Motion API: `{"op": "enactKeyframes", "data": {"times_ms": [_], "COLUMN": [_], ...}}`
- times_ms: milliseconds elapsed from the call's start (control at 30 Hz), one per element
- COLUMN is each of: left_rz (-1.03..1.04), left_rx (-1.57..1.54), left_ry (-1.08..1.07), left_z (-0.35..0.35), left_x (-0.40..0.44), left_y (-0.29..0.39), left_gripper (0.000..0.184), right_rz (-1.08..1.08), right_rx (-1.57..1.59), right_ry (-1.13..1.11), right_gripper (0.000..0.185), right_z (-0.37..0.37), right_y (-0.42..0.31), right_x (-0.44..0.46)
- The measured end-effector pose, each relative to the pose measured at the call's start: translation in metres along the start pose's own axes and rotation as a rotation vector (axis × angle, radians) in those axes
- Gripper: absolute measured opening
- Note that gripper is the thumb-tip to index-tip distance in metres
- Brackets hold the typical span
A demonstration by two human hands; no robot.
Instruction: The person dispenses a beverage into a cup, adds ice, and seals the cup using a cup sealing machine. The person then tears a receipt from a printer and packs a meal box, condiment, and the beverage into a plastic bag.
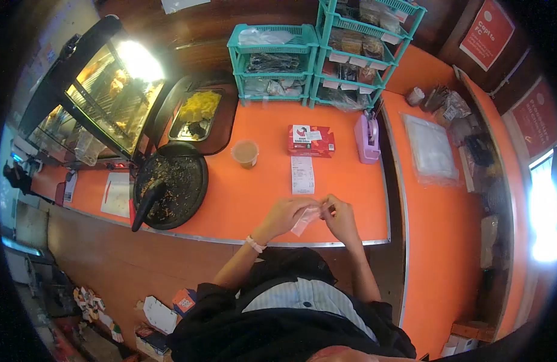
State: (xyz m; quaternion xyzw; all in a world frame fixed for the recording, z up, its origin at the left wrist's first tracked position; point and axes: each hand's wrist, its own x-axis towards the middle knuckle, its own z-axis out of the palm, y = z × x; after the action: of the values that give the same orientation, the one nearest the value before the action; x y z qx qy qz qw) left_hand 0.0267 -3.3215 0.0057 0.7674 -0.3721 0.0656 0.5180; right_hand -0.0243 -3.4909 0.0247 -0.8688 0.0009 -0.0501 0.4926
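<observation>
My left hand (287,216) is closed on a small clear plastic bag (302,224), which hangs over the front part of the orange counter. My right hand (340,222) pinches the bag's upper edge, fingertips close to those of the left. What the bag contains, if anything, is too small to make out. Just beyond my hands lies a printed receipt (302,175), its top end against a red and white food box (311,141). To the left of the box stands a lidded plastic cup (245,154) with a light brown filling.
A stone mortar (194,199) with a pestle (147,205) stands at left, near a metal tray of yellow food (197,111) and a lit warming cabinet (109,90). Teal racks (273,75) line the back. A purple tape dispenser (368,139) and stacked plastic bags (429,146) are at right.
</observation>
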Motion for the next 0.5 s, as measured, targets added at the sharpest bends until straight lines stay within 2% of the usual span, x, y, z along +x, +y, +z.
{"op": "enactKeyframes", "data": {"times_ms": [67,100,167,200,267,300,367,400,467,500], "left_rz": [-0.067,-0.064,-0.294,-0.295,-0.671,-0.676,-0.463,-0.306,-0.142,-0.213], "left_rx": [-0.105,-0.110,-0.109,-0.113,-0.105,-0.111,-0.211,-0.212,-0.208,-0.332], "left_ry": [-0.149,-0.145,0.097,0.093,0.393,0.387,0.065,0.012,-0.038,-0.084], "left_z": [-0.010,-0.015,-0.032,-0.042,-0.059,-0.055,-0.039,-0.022,0.010,0.023], "left_x": [0.000,-0.003,-0.010,-0.013,-0.014,-0.012,-0.015,-0.013,-0.005,-0.004], "left_y": [0.006,0.003,-0.004,-0.006,0.001,-0.004,-0.017,-0.016,-0.012,-0.011], "left_gripper": [0.019,0.019,0.017,0.017,0.017,0.017,0.018,0.018,0.017,0.015], "right_rz": [0.023,0.040,0.062,0.093,0.141,0.175,0.217,0.189,0.154,0.141], "right_rx": [0.032,0.066,0.000,-0.059,-0.003,0.052,0.131,0.140,0.152,0.136], "right_ry": [-0.027,-0.055,0.008,0.072,0.161,0.249,0.155,0.121,0.090,0.081], "right_gripper": [0.006,0.008,0.009,0.010,0.007,0.004,0.005,0.005,0.009,0.012], "right_z": [-0.003,-0.006,-0.018,-0.025,-0.041,-0.046,-0.030,-0.015,-0.001,0.006], "right_y": [-0.008,-0.010,0.001,0.009,0.023,0.028,0.001,-0.012,-0.015,-0.005], "right_x": [-0.001,-0.001,-0.006,-0.009,-0.015,-0.017,-0.018,-0.017,-0.014,-0.013]}}
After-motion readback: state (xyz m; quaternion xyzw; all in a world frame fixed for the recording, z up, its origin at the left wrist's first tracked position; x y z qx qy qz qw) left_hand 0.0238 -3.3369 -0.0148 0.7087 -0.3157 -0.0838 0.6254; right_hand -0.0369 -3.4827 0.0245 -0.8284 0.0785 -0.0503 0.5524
